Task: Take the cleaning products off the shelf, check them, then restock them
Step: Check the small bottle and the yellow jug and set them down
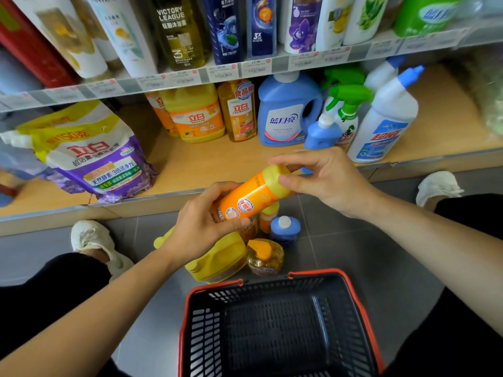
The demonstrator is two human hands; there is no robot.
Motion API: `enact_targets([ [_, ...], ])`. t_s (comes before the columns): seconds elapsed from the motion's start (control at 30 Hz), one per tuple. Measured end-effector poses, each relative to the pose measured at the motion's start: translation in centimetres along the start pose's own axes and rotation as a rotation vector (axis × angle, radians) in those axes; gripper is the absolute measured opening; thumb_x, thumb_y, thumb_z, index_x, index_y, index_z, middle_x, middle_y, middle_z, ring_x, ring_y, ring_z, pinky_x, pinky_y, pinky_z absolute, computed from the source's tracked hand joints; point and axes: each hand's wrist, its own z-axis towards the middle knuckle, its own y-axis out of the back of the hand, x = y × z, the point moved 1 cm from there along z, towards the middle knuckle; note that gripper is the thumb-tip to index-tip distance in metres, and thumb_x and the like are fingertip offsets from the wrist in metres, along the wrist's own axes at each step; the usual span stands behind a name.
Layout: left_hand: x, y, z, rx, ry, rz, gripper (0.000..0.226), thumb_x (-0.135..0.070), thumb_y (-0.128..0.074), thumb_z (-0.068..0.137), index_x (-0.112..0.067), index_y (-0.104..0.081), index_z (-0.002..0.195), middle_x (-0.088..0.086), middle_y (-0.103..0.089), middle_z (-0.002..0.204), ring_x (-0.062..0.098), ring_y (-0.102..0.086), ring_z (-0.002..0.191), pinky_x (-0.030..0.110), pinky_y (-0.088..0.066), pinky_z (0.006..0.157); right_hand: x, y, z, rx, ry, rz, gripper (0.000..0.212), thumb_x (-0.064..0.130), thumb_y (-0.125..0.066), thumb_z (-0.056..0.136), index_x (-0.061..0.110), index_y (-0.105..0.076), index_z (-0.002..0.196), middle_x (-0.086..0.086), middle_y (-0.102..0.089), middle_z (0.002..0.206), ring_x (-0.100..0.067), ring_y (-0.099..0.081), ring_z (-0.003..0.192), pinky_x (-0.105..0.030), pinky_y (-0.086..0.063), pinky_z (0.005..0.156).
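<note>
An orange detergent bottle (251, 195) with a yellow cap is tilted in mid-air in front of the low wooden shelf (206, 170). My left hand (201, 227) grips its lower body. My right hand (324, 178) pinches the yellow cap with thumb and fingers. On the floor below stand a yellow jug (220, 259), a round amber bottle (265, 257), a small blue bottle (285, 229) and a small orange bottle (268, 217). On the shelf stand orange and yellow detergent bottles (196, 115), a blue laundry jug (285, 112), a green-trigger spray bottle (347, 115) and white toilet cleaner bottles (386, 123).
A black shopping basket with a red rim (277, 278) sits on the grey tile floor close to me. A purple and yellow refill pouch (89, 153) leans at the shelf's left. Shampoo bottles (223, 25) fill the upper shelf. My white shoes (92, 240) flank the floor items.
</note>
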Motion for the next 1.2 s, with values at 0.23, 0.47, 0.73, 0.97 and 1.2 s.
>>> enact_targets([
  [0.23,-0.5,-0.6,-0.3,0.025,-0.018,-0.170,0.062,-0.053,-0.082,0.073,-0.036,-0.054,0.126,-0.018,-0.063,0.118,0.013,-0.066,0.105,0.023,-0.057,0.061,-0.4,-1.2,0.1,-0.105,-0.137,0.297,0.022,0.028,-0.069,0.085,0.023,-0.078,0.104,-0.010,-0.065,0.104,-0.024,-0.065,0.091,-0.032,-0.055,0.059],
  [0.47,-0.4,-0.4,-0.4,0.041,0.050,-0.262,0.064,-0.049,-0.082,0.073,-0.038,-0.053,0.130,-0.011,-0.066,0.120,0.018,-0.067,0.108,0.036,-0.063,0.075,-0.2,-1.4,0.1,-0.042,-0.101,0.371,0.026,0.008,-0.064,0.088,0.018,-0.075,0.110,-0.005,-0.070,0.114,-0.022,-0.066,0.098,-0.036,-0.057,0.076],
  [0.73,-0.8,0.0,-0.1,-0.025,0.114,-0.297,0.052,-0.037,-0.080,0.079,-0.028,-0.061,0.127,-0.012,-0.073,0.111,0.010,-0.069,0.101,0.022,-0.057,0.081,-1.3,-1.8,-0.1,-0.099,-0.158,0.252,0.034,-0.006,-0.074,0.082,0.010,-0.060,0.109,-0.007,-0.073,0.114,-0.027,-0.072,0.103,-0.039,-0.058,0.090],
  [0.97,-0.8,0.1,0.2,-0.124,0.170,-0.716,0.051,-0.023,-0.072,0.086,-0.001,-0.056,0.129,0.011,-0.074,0.118,0.028,-0.072,0.109,0.036,-0.060,0.084,-3.7,-5.6,-1.7,0.243,-0.369,-0.098,0.067,0.008,-0.087,0.074,0.014,-0.051,0.130,0.000,-0.069,0.118,-0.007,-0.068,0.105,-0.029,-0.056,0.091],
  [1.2,1.0,2.0,0.2,-0.166,0.304,-0.649,0.043,-0.047,-0.066,0.087,-0.016,-0.063,0.118,0.000,-0.077,0.110,0.018,-0.074,0.101,0.031,-0.060,0.078,-2.5,-6.1,0.7,0.067,-0.307,0.002,0.057,0.003,-0.083,0.075,0.018,-0.059,0.125,-0.002,-0.070,0.120,-0.016,-0.069,0.107,-0.033,-0.058,0.090],
])
